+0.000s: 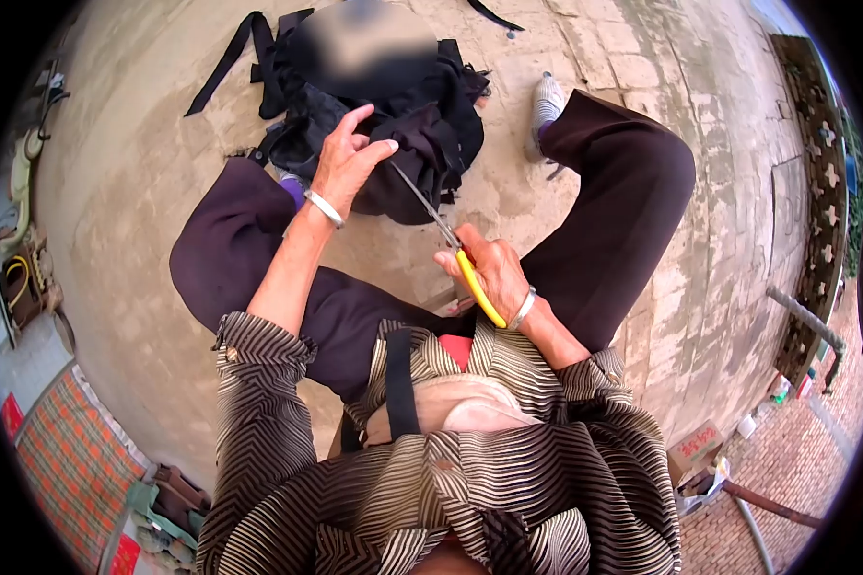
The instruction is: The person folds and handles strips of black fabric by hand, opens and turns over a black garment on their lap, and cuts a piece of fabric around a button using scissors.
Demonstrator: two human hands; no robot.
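My right hand (494, 268) is closed around long-nose pliers (471, 283) with a yellow grip and long, thin metal jaws. They slant up and left over a dark heap of cloth (417, 158). My left hand (348, 163) is above the cloth's left side, thumb and forefinger apart. The pliers' tip is close to that thumb; whether they touch I cannot tell. Black straps (244, 57) trail from the heap across the ground. A round, pale, blurred shape (360, 43) lies at its far side; its kind cannot be made out.
My bent legs in dark trousers (633, 182) flank the heap on a worn paved floor (719, 220). To the left lies a checked cloth (77, 460). A cardboard box (697, 450) and a pole (772, 505) are at the lower right, by a patterned wall (820, 192).
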